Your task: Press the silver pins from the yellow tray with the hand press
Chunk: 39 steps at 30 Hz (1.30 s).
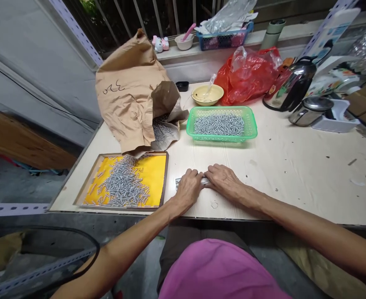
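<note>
My left hand (189, 186) and my right hand (223, 179) meet at the front middle of the table, with fingers bent and closed at a narrow silver metal strip (205, 181). One end of the strip shows left of my left hand; the fingers hide most of the rest. Left of my hands lies a shallow tray (165, 179) with a yellow bottom, heaped with small silver metal pins (125, 187). Behind my hands stands a green plastic basket (253, 124) holding many similar pieces (219, 124).
A brown paper bag (129, 97) spills pins at the back left. Behind are a yellow bowl (207, 94) and a red plastic bag (248, 74). A kettle (298, 85) and a metal cup (309, 112) stand at the right. Small scraps dot the right tabletop (313, 178).
</note>
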Each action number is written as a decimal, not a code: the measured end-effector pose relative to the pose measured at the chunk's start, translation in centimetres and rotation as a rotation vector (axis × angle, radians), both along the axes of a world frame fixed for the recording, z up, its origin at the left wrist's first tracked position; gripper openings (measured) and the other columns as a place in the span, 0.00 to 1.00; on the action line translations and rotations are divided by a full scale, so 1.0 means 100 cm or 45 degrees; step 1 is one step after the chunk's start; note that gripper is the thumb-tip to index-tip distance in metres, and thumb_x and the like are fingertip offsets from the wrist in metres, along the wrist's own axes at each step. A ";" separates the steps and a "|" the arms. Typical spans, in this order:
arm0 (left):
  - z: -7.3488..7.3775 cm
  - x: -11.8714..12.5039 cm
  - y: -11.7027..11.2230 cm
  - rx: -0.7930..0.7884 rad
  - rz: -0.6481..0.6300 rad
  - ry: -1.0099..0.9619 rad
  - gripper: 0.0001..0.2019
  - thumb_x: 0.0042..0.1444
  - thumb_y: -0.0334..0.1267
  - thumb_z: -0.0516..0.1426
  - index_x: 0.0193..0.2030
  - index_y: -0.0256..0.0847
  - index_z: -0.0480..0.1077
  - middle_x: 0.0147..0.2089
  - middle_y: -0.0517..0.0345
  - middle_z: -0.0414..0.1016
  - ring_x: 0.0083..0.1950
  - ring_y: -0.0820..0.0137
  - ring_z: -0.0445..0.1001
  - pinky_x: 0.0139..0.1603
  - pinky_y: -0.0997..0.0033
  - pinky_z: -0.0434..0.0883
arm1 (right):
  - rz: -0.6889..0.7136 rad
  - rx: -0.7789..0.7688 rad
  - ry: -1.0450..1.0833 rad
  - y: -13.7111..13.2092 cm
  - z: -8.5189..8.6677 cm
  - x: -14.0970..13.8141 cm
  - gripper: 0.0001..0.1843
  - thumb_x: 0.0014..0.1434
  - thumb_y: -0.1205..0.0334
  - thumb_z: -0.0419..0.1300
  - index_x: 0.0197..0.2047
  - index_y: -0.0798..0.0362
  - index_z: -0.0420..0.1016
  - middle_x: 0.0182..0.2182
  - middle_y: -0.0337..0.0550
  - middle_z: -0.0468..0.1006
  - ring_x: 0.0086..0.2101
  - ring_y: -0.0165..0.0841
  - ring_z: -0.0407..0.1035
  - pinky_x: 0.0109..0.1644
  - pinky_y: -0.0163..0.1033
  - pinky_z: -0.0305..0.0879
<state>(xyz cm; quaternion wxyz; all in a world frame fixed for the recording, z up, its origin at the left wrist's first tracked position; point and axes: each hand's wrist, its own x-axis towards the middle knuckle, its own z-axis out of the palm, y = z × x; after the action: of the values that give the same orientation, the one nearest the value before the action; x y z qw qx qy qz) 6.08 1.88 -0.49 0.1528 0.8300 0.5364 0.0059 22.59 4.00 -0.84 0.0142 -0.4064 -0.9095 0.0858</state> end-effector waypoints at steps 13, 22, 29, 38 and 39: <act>-0.036 0.020 -0.073 0.219 -0.029 -0.329 0.16 0.61 0.38 0.53 0.55 0.40 0.64 0.61 0.48 0.66 0.67 0.56 0.56 0.67 0.43 0.51 | 0.033 0.117 0.133 0.032 -0.019 0.024 0.13 0.65 0.61 0.50 0.37 0.55 0.74 0.34 0.47 0.74 0.38 0.36 0.64 0.42 0.40 0.56; -0.020 -0.008 -0.080 0.345 0.078 -0.481 0.17 0.62 0.39 0.51 0.57 0.41 0.64 0.62 0.47 0.63 0.66 0.60 0.58 0.62 0.55 0.62 | -0.083 0.245 0.200 0.001 -0.013 0.016 0.13 0.65 0.63 0.50 0.46 0.55 0.73 0.40 0.49 0.72 0.41 0.37 0.63 0.41 0.40 0.55; 0.003 -0.048 -0.067 0.111 0.529 -0.047 0.12 0.61 0.43 0.53 0.34 0.39 0.72 0.38 0.51 0.73 0.43 0.64 0.72 0.43 0.67 0.68 | -0.123 0.072 0.244 -0.062 -0.022 -0.001 0.13 0.61 0.57 0.57 0.48 0.52 0.71 0.39 0.46 0.71 0.39 0.37 0.61 0.40 0.40 0.55; 0.017 -0.038 -0.022 -0.406 0.591 0.167 0.08 0.48 0.41 0.57 0.26 0.39 0.74 0.28 0.52 0.76 0.33 0.65 0.74 0.30 0.72 0.62 | -0.174 0.106 0.346 -0.057 -0.038 -0.012 0.10 0.64 0.64 0.53 0.46 0.49 0.72 0.36 0.43 0.70 0.38 0.35 0.61 0.39 0.40 0.52; 0.019 -0.039 -0.021 -0.457 0.590 0.155 0.09 0.48 0.41 0.57 0.26 0.39 0.74 0.26 0.52 0.75 0.31 0.65 0.74 0.29 0.72 0.62 | -0.182 0.101 0.367 -0.057 -0.039 -0.011 0.10 0.64 0.65 0.52 0.46 0.49 0.73 0.36 0.43 0.70 0.38 0.35 0.61 0.39 0.40 0.52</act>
<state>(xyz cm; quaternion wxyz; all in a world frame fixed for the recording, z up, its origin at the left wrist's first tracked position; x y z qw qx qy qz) 2.20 -0.23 1.38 0.2592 0.6441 0.7121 -0.1041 21.48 -1.67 -4.69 0.1666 -0.4526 -0.8696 0.1059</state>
